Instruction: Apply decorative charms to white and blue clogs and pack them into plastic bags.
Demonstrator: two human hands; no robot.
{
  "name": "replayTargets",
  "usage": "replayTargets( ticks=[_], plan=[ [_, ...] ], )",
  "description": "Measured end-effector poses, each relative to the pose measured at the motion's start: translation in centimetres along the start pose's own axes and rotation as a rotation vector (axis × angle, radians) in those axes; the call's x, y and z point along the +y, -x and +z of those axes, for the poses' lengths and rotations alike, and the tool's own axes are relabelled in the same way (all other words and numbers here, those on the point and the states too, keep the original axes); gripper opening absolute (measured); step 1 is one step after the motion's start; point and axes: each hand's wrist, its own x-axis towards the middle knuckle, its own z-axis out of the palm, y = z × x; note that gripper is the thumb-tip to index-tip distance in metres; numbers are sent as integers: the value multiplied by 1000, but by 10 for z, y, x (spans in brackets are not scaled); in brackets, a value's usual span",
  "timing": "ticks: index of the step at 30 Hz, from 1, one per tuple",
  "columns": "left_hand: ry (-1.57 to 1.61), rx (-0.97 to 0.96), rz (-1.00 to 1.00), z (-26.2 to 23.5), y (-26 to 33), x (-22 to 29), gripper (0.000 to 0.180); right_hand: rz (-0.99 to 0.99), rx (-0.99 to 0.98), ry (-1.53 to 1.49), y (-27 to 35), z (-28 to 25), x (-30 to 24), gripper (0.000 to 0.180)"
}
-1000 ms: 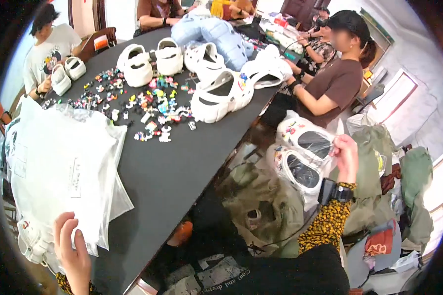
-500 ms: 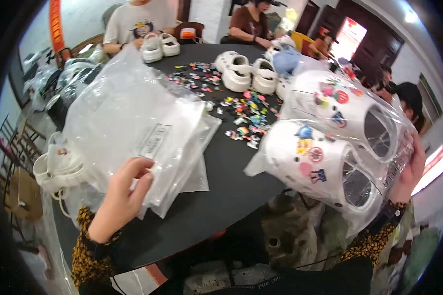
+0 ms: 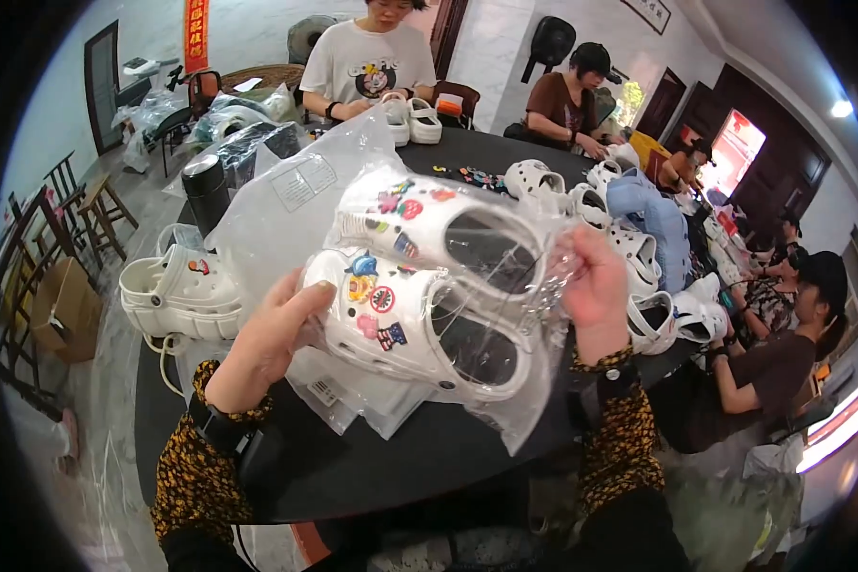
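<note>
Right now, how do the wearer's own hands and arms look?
The left hand and right hand are ungloved. Each wrist wears a dark band; the patterned sleeves, black speckled yellow-orange, give way to plain black further up.

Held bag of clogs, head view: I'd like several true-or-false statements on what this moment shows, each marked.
1. The left hand and right hand both touch the clear bag. True.
2. The right hand lies flat, gripping nothing. False: it pinches the bag's plastic.
3. The bag holds white clogs with coloured charms. True.
4. Only one bagged clog has charms. False: both carry them.
5. A black flask stands left of the bag. True.
</note>
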Motion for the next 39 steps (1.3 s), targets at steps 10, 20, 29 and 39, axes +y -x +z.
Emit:
replayTargets(
  ticks=[10, 20, 29, 39],
  plan=[
    [-355, 170, -3, -14, -15, -28, 62, 58, 102, 310, 0, -49, 27, 10],
    [-696, 172, 220, -18, -23, -38, 56, 22, 137, 770, 56, -74, -2, 18],
    [-1086, 232, 538, -7, -12, -36, 52, 305, 52, 976, 111, -79, 33, 25],
    [-1183, -73, 908, 83, 51, -5, 30, 341, 115, 795, 109, -67, 60, 22]
  ],
)
